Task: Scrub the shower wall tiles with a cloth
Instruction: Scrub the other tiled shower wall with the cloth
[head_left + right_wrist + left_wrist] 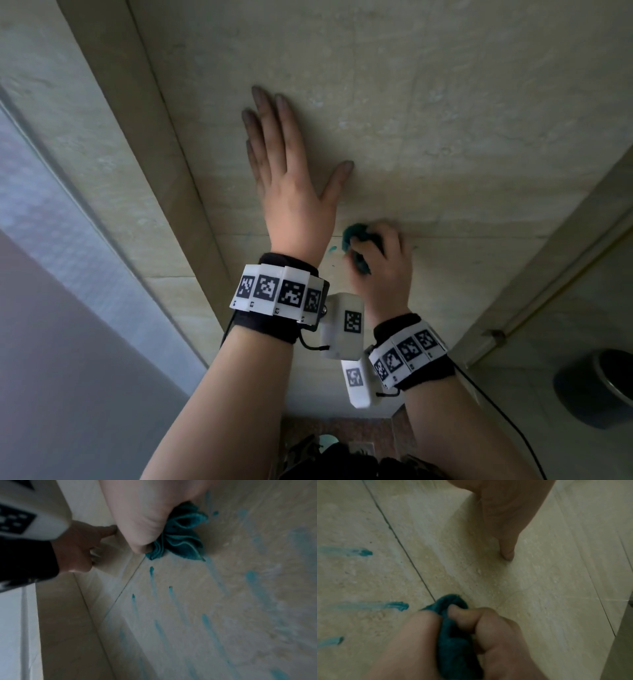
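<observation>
The beige shower wall tiles (445,120) fill the head view. My left hand (284,164) lies flat on them, fingers straight and thumb spread, holding nothing; its thumb (501,520) shows in the left wrist view. Just below and to the right, my right hand (380,260) grips a bunched teal cloth (356,236) and presses it onto the tile beside a grout line. The cloth (453,635) bulges between its curled fingers (488,628). Teal cleaner streaks (211,628) run over the tile around the cloth (183,534).
A raised tiled edge (137,137) runs along the left, with a frosted pane (51,205) beyond it. On the right are a frame with a metal strip (548,274) and a dark round bin (596,390). The floor and a drain (327,440) lie below.
</observation>
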